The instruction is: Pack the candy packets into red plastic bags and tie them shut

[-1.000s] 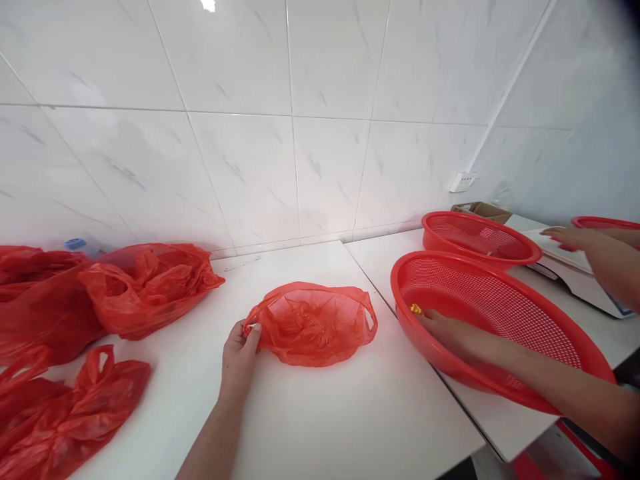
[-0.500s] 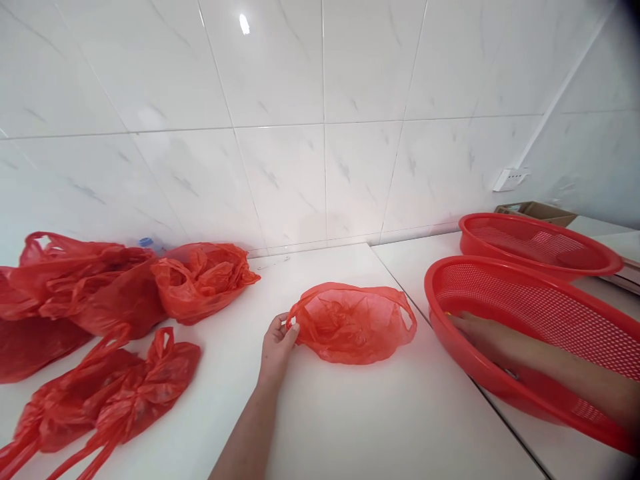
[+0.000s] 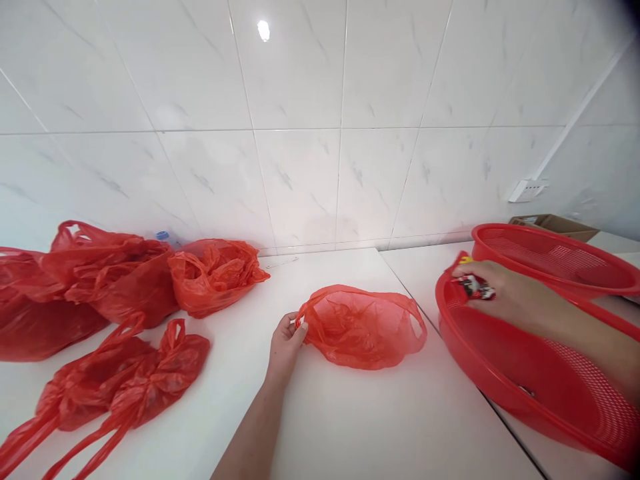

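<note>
A thin red plastic bag [image 3: 365, 333] lies open-mouthed on the white table. My left hand [image 3: 287, 340] pinches its left handle, while the right handle loops loose. Above the near red plastic basket [image 3: 450, 347] is my right hand [image 3: 483, 283], closed around a small bunch of colourful packets [image 3: 473, 285] in red, yellow, black and white. Their exact kind is too small to make out. A small dark and light piece [image 3: 527, 391] lies on the basket's bottom.
Several filled red bags [image 3: 125, 287] stand at the left, with a tied red bag [image 3: 165, 373] in front. Behind them shows a blue bottle cap [image 3: 163, 235]. A second red basket [image 3: 550, 257] and a cardboard box [image 3: 555, 225] sit at the back right, by the tiled wall [image 3: 300, 187].
My right hand has risen from inside the near basket, now with the packets showing in it. My left hand keeps its hold on the bag handle. The view has shifted slightly left.
</note>
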A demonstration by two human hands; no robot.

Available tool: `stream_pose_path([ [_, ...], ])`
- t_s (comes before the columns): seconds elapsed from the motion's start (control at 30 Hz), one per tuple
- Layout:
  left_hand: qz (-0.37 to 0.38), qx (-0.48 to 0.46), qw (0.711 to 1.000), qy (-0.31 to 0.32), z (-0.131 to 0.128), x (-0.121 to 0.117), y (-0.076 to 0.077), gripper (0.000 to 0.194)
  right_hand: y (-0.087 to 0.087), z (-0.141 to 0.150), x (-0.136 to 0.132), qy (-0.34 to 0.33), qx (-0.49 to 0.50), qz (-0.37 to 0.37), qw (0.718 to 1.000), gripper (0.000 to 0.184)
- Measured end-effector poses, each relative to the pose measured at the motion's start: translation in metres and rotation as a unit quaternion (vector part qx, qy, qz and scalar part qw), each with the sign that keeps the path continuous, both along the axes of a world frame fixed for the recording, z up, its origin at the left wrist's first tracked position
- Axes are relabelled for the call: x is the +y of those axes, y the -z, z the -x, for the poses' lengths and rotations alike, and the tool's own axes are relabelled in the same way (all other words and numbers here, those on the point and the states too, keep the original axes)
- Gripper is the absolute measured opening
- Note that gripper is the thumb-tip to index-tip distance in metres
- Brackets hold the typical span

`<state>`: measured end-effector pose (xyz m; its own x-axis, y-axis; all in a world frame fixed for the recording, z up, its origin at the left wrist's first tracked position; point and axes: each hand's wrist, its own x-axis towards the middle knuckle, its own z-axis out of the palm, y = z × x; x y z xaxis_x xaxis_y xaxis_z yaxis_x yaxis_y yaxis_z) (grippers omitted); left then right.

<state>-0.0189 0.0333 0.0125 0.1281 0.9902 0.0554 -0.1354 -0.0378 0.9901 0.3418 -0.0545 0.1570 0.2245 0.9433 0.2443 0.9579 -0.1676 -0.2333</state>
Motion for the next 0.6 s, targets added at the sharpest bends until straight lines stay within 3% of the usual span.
stream_pose_path([
  [0.13,-0.007,0.001,1.0,0.002,0.001,0.001,0.003,0.032,0.004,0.074,0.013,-0.142,0.092,0.103,0.98,0.043],
  [0.3,-0.008,-0.003,1.0,0.02,0.004,0.004,0.008,0.032,0.036,0.131,0.041,-0.316,0.058,0.163,0.933,0.031],
  [0.47,-0.017,-0.007,1.0,0.025,0.005,0.006,0.012,0.03,0.065,0.144,0.072,-0.332,0.005,0.189,0.924,0.032],
  [0.6,-0.01,0.0,1.0,0.026,0.006,0.006,0.011,0.031,0.073,0.147,0.081,-0.286,-0.015,0.212,0.934,0.066],
])
